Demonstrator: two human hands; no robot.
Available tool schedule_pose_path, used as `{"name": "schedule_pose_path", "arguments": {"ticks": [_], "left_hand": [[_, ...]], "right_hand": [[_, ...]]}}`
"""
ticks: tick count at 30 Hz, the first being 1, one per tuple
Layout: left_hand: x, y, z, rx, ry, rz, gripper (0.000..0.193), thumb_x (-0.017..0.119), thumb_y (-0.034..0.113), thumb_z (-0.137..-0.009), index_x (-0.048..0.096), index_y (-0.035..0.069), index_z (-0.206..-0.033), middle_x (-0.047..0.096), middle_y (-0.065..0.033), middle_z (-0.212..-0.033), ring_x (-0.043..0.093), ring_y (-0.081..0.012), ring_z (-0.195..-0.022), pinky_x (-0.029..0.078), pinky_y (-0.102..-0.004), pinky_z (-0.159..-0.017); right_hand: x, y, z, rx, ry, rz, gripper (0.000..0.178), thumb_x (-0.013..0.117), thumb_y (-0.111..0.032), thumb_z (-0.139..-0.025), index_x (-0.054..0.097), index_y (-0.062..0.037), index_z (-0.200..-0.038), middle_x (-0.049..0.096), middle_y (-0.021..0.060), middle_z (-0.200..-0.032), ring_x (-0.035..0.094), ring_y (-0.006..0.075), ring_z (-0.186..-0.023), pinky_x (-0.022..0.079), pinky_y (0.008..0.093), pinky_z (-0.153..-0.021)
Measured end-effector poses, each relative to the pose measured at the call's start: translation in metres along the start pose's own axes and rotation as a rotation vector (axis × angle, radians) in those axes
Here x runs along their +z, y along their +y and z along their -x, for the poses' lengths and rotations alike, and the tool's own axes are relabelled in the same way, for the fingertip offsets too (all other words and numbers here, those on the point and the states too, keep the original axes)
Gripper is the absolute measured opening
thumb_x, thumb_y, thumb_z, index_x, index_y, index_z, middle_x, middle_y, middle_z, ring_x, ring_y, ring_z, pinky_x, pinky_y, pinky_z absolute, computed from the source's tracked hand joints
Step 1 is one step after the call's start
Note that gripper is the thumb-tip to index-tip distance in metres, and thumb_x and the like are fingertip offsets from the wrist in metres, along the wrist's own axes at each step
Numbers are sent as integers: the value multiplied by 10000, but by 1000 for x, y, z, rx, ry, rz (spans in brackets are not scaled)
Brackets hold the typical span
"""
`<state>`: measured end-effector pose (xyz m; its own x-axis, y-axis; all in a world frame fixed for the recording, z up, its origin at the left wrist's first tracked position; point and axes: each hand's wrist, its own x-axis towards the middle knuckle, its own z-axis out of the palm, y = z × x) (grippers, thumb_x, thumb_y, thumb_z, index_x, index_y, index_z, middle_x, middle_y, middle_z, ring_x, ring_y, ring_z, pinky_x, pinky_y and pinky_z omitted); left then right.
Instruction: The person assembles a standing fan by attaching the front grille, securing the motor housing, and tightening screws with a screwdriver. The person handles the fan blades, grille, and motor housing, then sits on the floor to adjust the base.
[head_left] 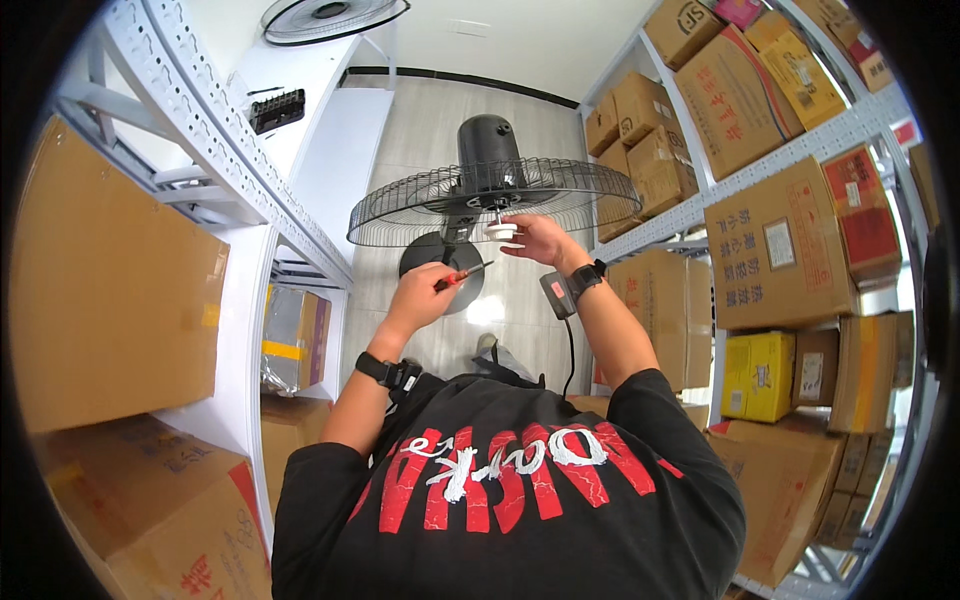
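Note:
A black standing fan is in front of me, its wire grille [395,205] spread wide around the dark motor housing [488,148]. From the middle of the grille a thin metal shaft points toward me. My right hand [545,240] pinches a white round plastic nut [500,232] at the end of that shaft; whether the nut is threaded on, I cannot tell. Lower and to the left, my left hand [420,298] is closed around a screwdriver [458,277] with a red and black handle. Its blade points right, toward the nut, without touching it.
The fan's round black base [425,256] stands on the tiled floor. At the far left, a white table [330,110] bears a black bit holder [277,111] and another fan grille [325,15]. Metal shelves with cardboard boxes [780,240] line both sides. A cable hangs from my right wrist device [557,297].

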<state>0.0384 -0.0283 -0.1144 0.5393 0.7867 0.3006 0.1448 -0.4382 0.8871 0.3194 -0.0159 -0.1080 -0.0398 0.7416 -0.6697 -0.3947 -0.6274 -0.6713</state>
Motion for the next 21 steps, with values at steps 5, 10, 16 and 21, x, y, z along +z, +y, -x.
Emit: {"name": "schedule_pose_path", "arguments": {"ticks": [5, 10, 16, 21], "left_hand": [[53, -8, -20, -447, 169, 296, 319, 573, 257, -982, 674, -37, -909, 699, -67, -828, 540, -93, -595, 433, -250, -550], [89, 8, -40, -734, 248, 693, 390, 580, 424, -973, 653, 52, -1062, 692, -47, -973, 464, -35, -590, 341, -190, -505], [131, 26, -59, -697, 499, 647, 373, 559, 380, -994, 617, 18, -1067, 697, -117, -1021, 479, -49, -585, 339, -194, -483], [150, 14, -56, -659, 675, 204, 268, 687, 267, -925, 623, 22, -1014, 653, -14, -813, 475, -58, -566, 363, -222, -489]], "right_hand": [[-5, -9, -12, 6, -238, 31, 262, 550, -206, -972, 619, -47, -1168, 640, 76, -1196, 577, 208, -1123, 478, 402, -973], [-7, -9, -22, 34, -441, -2, 263, 559, -192, -978, 646, -3, -1139, 664, 98, -1149, 616, 214, -1066, 491, 392, -932], [-27, 5, -56, -8, -566, -1, 187, 573, -139, -967, 662, -9, -1069, 669, 91, -1081, 625, 191, -996, 495, 328, -894], [-19, -4, -46, 7, -514, 82, 152, 616, -134, -947, 669, -15, -1027, 684, 81, -1035, 649, 188, -963, 517, 342, -885]]}}
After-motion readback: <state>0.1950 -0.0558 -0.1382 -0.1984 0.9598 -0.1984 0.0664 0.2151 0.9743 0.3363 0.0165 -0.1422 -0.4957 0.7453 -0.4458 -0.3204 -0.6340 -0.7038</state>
